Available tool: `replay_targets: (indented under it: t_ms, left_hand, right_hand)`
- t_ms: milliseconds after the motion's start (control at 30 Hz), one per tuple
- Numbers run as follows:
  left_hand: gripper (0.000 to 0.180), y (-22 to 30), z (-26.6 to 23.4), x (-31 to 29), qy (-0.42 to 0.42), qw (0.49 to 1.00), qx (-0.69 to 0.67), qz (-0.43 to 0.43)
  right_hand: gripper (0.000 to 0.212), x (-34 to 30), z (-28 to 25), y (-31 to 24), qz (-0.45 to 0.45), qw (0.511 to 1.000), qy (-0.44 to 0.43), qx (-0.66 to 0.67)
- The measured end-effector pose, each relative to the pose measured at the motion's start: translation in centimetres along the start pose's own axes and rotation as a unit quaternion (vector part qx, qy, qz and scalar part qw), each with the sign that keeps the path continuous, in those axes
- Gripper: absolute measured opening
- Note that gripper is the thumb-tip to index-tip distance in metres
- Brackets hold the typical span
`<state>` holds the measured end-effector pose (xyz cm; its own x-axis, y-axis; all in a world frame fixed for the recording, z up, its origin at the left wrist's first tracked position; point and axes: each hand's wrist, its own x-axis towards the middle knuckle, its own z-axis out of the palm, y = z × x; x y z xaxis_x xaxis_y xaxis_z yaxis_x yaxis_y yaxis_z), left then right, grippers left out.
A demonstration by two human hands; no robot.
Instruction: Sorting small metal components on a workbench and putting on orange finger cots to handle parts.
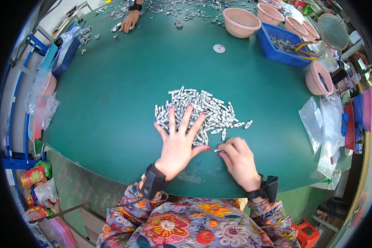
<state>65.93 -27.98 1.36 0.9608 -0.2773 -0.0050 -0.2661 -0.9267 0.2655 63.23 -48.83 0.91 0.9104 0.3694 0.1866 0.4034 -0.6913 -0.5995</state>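
Nearest, on the wearer's side of the pile of small silvery metal pieces (208, 109), a floral garment (169, 225) fills the foreground, its patterned sleeves reaching to two wrists that each carry a black strapped device. A little farther in, the left hand (175, 144) lies against the pile's near left part, released and flat, its fingers spread over the pieces and its thumb pointing right along the near edge. Just off the pile's near right side, the right hand (239, 159) is curled, pinching a single metal piece (218, 151) between thumb and fingertips. The pile itself sits on the green table (111, 95) straight ahead of both hands, the pieces heaped at all angles, with one loose piece (248, 124) just beside its right edge. Well to the right of the pile are clear plastic bags (310, 124), and beyond those a pink bowl (315, 80) holding something dark. Farther past the pile, a pale round disc (219, 48) lies by itself; to the pile's far right stand a blue tray (281, 53) of metal parts and a larger pink bowl (237, 31). Beyond the pile to the far left, a co-worker's hand (130, 21) reaches down among scattered metal parts (182, 9).
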Motion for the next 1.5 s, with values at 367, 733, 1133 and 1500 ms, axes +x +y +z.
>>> replay_targets:
  t_ms: [367,733,1133,1500]
  left_hand:
    - [0.031,-1.4,-1.3,-5.5,0.082,0.972,-0.203,0.083]
    - [0.015,-2.4,-0.4,-5.6,0.092,0.988,-0.097,0.082]
    - [0.034,-15.2,-6.2,-8.1,0.293,0.941,0.032,-0.168]
    - [0.018,1.3,-1.7,-1.0,0.066,0.961,-0.220,0.152]
  right_hand:
    - [0.025,0.1,-4.1,2.5,0.088,0.992,0.093,0.001]
    - [0.026,3.3,-5.8,3.4,0.071,0.991,0.104,-0.045]
    - [0.023,2.6,0.2,0.8,0.042,0.995,0.079,-0.031]
    - [0.019,1.3,-3.5,-0.1,0.100,0.993,0.033,0.046]
